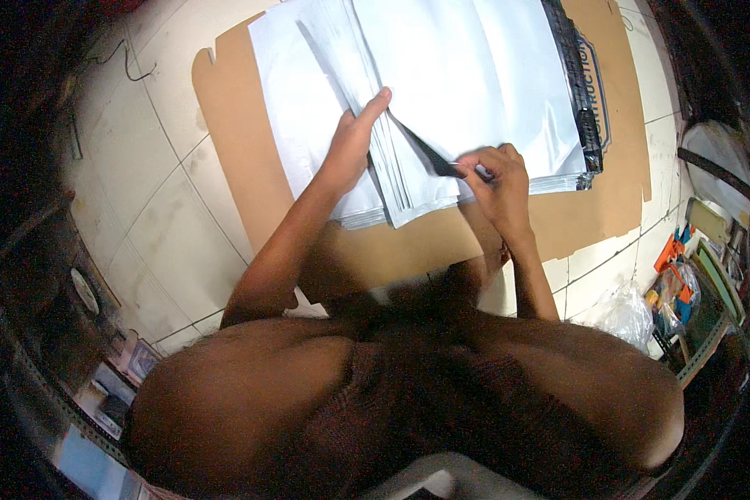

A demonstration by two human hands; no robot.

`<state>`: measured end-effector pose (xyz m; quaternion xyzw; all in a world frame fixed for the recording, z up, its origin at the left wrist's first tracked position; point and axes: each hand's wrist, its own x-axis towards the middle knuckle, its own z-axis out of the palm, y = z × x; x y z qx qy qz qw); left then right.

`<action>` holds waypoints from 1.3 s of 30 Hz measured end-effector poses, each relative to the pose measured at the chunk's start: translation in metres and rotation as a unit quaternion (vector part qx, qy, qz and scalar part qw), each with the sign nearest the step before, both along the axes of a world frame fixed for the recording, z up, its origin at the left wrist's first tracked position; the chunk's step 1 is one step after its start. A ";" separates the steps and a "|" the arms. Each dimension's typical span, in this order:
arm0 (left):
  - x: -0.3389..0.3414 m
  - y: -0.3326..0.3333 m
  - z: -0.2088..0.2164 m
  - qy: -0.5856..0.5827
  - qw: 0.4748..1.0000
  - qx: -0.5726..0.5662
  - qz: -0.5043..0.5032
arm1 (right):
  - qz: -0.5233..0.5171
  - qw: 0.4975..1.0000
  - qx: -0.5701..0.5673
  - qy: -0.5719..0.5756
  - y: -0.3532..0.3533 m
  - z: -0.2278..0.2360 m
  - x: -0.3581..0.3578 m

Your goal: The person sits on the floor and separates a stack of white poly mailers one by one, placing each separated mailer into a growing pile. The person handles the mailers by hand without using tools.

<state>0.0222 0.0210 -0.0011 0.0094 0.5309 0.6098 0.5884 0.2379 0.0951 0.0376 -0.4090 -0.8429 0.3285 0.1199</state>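
Head cam: cardbd [233, 137] on tile flr [162, 200] — L hand [354, 148] gripping, R hand [500, 185] pinching sheets [442, 67].

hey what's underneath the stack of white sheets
Brown cardboard, showing past the white sheets at left, right and near sides, on the tiled floor. What lies under the stack's middle is covered.

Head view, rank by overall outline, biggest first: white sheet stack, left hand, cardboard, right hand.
1. Cardboard, partly covered
2. White sheet stack
3. Left hand and right hand: too alike to rank
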 end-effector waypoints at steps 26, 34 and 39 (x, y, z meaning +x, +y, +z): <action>0.002 0.000 0.000 0.059 0.996 -0.017 -0.061 | -0.071 0.989 0.055 0.116 0.008 0.033 0.012; 0.003 0.000 0.008 0.003 1.000 0.006 0.001 | -0.028 0.995 0.096 0.027 -0.003 -0.012 -0.009; -0.004 -0.004 -0.007 -0.012 1.000 0.008 -0.014 | -0.019 0.996 0.088 -0.024 -0.011 0.005 -0.020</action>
